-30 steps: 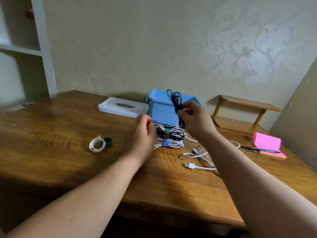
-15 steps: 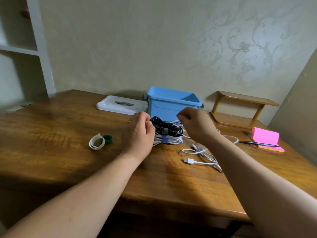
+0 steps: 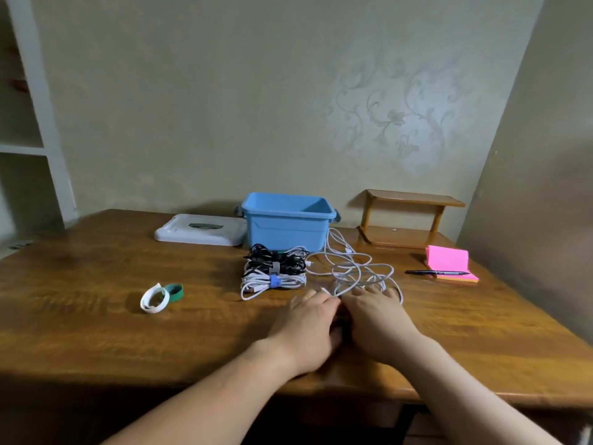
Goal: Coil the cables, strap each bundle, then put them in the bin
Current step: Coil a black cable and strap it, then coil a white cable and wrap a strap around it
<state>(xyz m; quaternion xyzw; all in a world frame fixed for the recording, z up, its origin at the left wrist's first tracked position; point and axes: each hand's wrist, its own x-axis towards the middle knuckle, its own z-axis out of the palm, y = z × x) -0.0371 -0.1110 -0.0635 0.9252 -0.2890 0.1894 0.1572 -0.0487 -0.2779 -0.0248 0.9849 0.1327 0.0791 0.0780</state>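
1. Near the middle of the brown wooden table [image 3: 96, 316], a loose white cable [image 3: 349, 268] sprawls in untidy loops, reaching from beside the open blue plastic bin [image 3: 285, 226] to the person's hands.
2. Both hands lie palm-down side by side, touching at its near end: the left hand [image 3: 308, 329] and right hand [image 3: 378, 322] have fingers stretched forward onto the strands; whether either pinches the cable cannot be told.
3. Just left of it, two strapped bundles [image 3: 272, 271], black over white, sit before the bin.
4. Farther out lie white and green strap rolls [image 3: 160, 297], a white lid [image 3: 199, 234], pink sticky notes [image 3: 449, 261] and a black pen [image 3: 436, 272].
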